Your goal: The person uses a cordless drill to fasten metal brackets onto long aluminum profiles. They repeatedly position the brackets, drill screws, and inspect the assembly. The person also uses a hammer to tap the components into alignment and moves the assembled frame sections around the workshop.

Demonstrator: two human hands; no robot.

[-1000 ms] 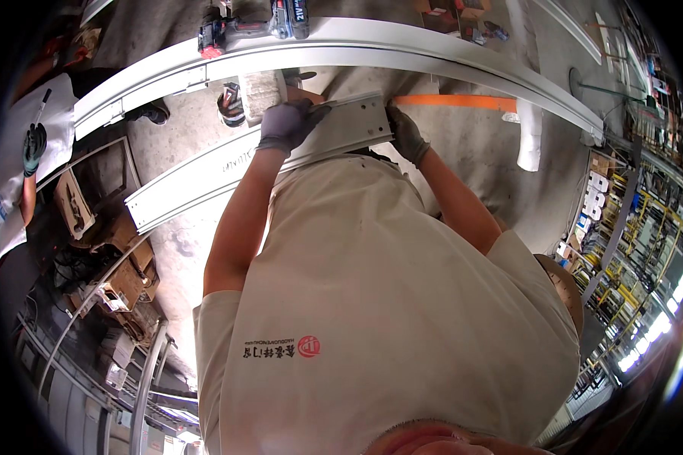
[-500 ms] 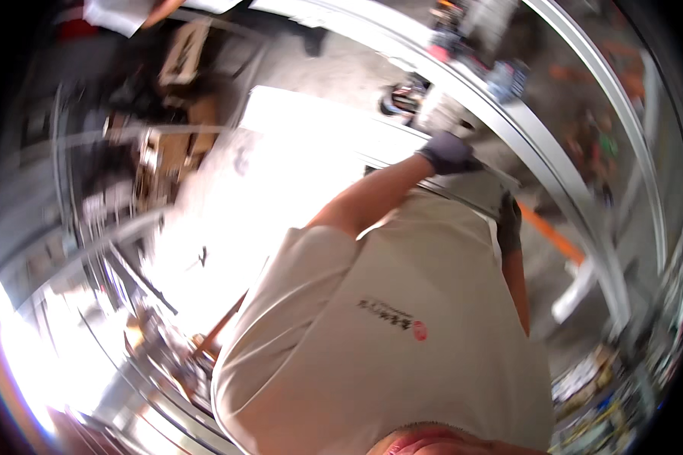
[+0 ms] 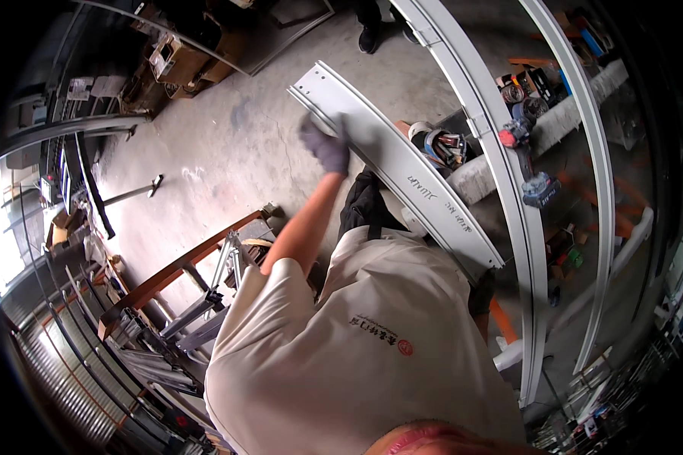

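A long white metal profile [image 3: 402, 163] with small holes in its ends and handwriting on its face lies slantwise in front of my body. My left hand [image 3: 328, 148], in a grey glove, is at the profile's left edge near its far end. Its fingers look apart, though motion smears them. My right hand [image 3: 481, 292], in a dark glove, is at the profile's near end by my shirt. Much of that hand is hidden, but it appears to grip the end.
A long white frame [image 3: 501, 174] stands right of the profile, with red and blue-grey power tools [image 3: 539, 189] on it. A tool bucket [image 3: 442, 148] sits behind the profile. Metal stock [image 3: 182, 265] is racked at left. Another person's shoes [image 3: 368, 39] show at the far side.
My left hand has moved left and away from me, toward the profile's far end. The profile now lies lengthwise in plain view, and the view has swung and lost its glare.
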